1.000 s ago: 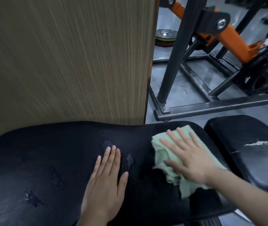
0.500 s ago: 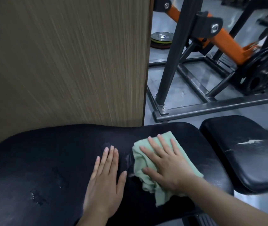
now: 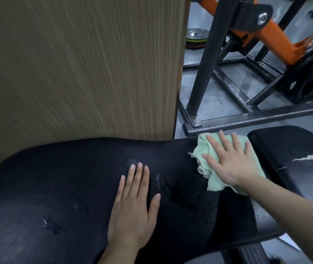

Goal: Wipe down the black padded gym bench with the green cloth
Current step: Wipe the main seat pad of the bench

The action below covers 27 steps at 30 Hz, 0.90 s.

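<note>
The black padded bench (image 3: 66,187) fills the lower part of the view, its worn cover torn in several spots. A crumpled green cloth (image 3: 205,159) lies on the bench's far right end, near the back edge. My right hand (image 3: 230,161) presses flat on the cloth with fingers spread, covering most of it. My left hand (image 3: 132,210) rests flat on the bare pad in the middle, fingers together, holding nothing.
A second black pad (image 3: 294,159) with a white tear sits just right of the cloth. A wood-grain panel (image 3: 75,63) stands directly behind the bench. A black and orange steel machine frame (image 3: 247,119) and weight plates (image 3: 197,38) occupy the grey floor beyond.
My right hand slid the cloth left toward my left hand, then back right and toward the bench's far edge. My left hand stayed planted.
</note>
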Each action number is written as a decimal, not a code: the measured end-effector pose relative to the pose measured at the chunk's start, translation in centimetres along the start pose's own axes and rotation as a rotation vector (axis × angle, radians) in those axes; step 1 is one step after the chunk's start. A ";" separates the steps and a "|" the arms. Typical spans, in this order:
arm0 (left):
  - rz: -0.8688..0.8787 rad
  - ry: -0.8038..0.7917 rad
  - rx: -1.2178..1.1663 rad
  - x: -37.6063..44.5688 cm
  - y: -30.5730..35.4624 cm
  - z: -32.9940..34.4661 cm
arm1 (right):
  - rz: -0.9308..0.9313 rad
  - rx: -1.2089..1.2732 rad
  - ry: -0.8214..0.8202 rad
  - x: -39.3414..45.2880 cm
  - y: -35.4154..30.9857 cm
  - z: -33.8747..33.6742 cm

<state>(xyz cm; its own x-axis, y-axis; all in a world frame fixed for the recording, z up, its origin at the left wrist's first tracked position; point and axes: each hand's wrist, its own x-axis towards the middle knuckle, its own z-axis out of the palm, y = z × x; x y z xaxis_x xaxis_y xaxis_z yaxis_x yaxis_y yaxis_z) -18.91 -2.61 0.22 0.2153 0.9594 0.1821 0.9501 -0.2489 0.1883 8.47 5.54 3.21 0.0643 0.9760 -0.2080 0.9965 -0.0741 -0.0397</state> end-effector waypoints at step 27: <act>-0.036 0.007 0.021 -0.1 0.1 -0.4 | -0.261 0.070 0.059 -0.8 -6.7 1.1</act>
<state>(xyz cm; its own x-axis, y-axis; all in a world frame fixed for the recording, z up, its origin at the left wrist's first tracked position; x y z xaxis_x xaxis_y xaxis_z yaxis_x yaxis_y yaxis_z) -18.92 -2.76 0.63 0.1790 0.9668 0.1824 0.9618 -0.2110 0.1743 1.65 5.03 2.61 -0.1888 0.9741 -0.1245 0.9738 0.1693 -0.1519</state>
